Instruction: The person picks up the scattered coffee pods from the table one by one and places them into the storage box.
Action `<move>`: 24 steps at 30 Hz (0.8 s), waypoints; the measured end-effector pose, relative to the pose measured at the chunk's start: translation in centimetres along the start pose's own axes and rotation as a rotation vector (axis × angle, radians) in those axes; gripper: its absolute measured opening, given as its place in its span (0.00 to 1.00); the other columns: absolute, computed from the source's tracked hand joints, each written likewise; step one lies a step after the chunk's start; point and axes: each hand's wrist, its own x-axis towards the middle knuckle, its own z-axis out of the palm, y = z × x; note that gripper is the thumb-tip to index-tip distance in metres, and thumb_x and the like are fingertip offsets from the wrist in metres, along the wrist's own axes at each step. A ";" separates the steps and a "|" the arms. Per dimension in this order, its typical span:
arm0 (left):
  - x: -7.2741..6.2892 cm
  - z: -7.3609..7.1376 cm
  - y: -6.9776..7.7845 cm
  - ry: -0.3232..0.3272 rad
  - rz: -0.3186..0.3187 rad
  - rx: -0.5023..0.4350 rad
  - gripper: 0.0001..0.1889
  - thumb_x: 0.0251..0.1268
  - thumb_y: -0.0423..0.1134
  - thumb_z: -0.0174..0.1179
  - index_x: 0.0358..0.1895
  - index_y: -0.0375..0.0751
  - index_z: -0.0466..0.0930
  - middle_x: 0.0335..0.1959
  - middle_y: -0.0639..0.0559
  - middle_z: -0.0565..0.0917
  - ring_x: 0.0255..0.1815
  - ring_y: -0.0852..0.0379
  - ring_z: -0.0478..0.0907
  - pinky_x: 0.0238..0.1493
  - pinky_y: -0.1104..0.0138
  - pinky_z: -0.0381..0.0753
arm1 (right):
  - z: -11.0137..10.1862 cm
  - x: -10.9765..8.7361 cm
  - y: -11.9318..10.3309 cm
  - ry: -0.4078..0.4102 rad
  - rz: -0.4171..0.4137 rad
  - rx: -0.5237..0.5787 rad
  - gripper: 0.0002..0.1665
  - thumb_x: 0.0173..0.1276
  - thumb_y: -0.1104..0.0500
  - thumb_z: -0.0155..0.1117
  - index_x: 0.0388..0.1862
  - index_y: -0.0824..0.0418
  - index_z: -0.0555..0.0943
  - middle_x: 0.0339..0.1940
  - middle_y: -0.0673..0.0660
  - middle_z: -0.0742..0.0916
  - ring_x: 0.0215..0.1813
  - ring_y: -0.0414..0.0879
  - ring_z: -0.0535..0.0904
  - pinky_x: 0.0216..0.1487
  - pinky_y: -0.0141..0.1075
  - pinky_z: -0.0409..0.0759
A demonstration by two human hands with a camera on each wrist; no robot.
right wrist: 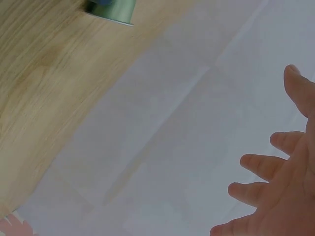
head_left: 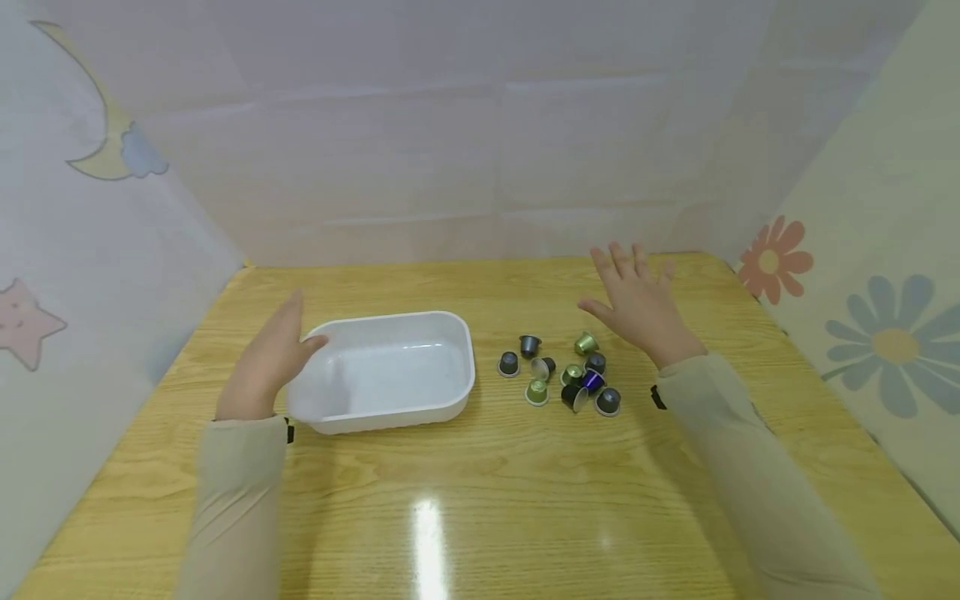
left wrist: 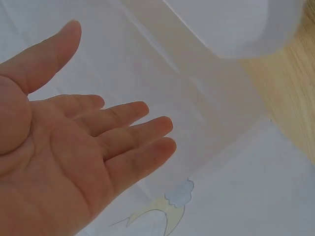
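Note:
A white plastic tub stands on the wooden table, left of the middle. My left hand is held beside its left end, fingers extended and thumb apart; the left wrist view shows the bare palm. To the tub's right lies a loose group of several coffee capsules: green ones, dark grey ones, a black one and a purple-blue one. Above and right of them my right hand is spread and holds nothing. In the right wrist view, a green capsule shows at the top edge.
Behind the wooden table rises a pale sheet-covered wall. Side walls carry a moon and a star on the left and flowers on the right. Bare tabletop lies in front of the tub and capsules.

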 end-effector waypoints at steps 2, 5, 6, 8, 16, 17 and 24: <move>-0.3 -0.2 -0.2 -0.010 -0.006 -0.006 0.42 0.77 0.36 0.48 0.72 0.22 0.25 0.73 0.24 0.32 0.74 0.29 0.32 0.72 0.42 0.36 | 0.1 -0.2 0.1 -0.002 -0.002 -0.006 0.49 0.75 0.38 0.48 0.80 0.61 0.41 0.78 0.70 0.46 0.75 0.70 0.33 0.60 0.76 0.30; -0.8 -0.3 -0.6 -0.032 -0.030 -0.017 0.42 0.77 0.36 0.48 0.73 0.23 0.24 0.73 0.23 0.33 0.73 0.28 0.33 0.71 0.41 0.38 | 0.1 -0.4 0.2 0.003 -0.006 -0.005 0.48 0.75 0.39 0.49 0.80 0.61 0.42 0.78 0.70 0.47 0.75 0.70 0.34 0.60 0.76 0.31; -0.9 -0.3 -0.8 -0.044 -0.044 -0.019 0.42 0.77 0.36 0.48 0.73 0.24 0.24 0.73 0.23 0.33 0.73 0.27 0.34 0.70 0.40 0.39 | 0.2 -0.6 0.2 0.007 -0.008 -0.002 0.48 0.76 0.39 0.49 0.80 0.61 0.43 0.78 0.70 0.48 0.75 0.70 0.35 0.61 0.76 0.31; -1.1 -0.2 -1.1 -0.061 -0.069 -0.018 0.42 0.77 0.36 0.48 0.73 0.23 0.24 0.72 0.22 0.35 0.72 0.25 0.36 0.69 0.38 0.41 | 0.2 -0.8 0.2 0.019 -0.011 0.005 0.47 0.76 0.40 0.50 0.80 0.62 0.44 0.77 0.71 0.49 0.75 0.70 0.36 0.61 0.76 0.32; -2.1 0.8 -3.1 -0.135 -0.145 -0.025 0.39 0.77 0.35 0.47 0.72 0.18 0.29 0.69 0.17 0.46 0.69 0.22 0.45 0.66 0.35 0.49 | 0.8 -2.0 0.2 0.058 -0.047 -0.005 0.45 0.75 0.45 0.54 0.79 0.64 0.48 0.75 0.73 0.56 0.74 0.72 0.44 0.61 0.77 0.40; -2.3 0.9 -3.4 -0.137 -0.144 -0.032 0.38 0.76 0.34 0.46 0.71 0.16 0.31 0.68 0.17 0.49 0.68 0.22 0.48 0.66 0.35 0.51 | 0.8 -2.2 0.2 0.057 -0.050 -0.007 0.45 0.75 0.45 0.54 0.79 0.64 0.48 0.75 0.73 0.56 0.74 0.72 0.45 0.61 0.76 0.41; -2.8 1.2 -5.4 -0.141 -0.108 -0.136 0.29 0.75 0.29 0.46 0.67 0.10 0.47 0.56 0.17 0.70 0.51 0.30 0.75 0.52 0.43 0.75 | 1.6 -2.7 0.1 0.026 -0.057 0.076 0.43 0.76 0.46 0.53 0.78 0.66 0.50 0.74 0.73 0.58 0.74 0.72 0.47 0.62 0.76 0.43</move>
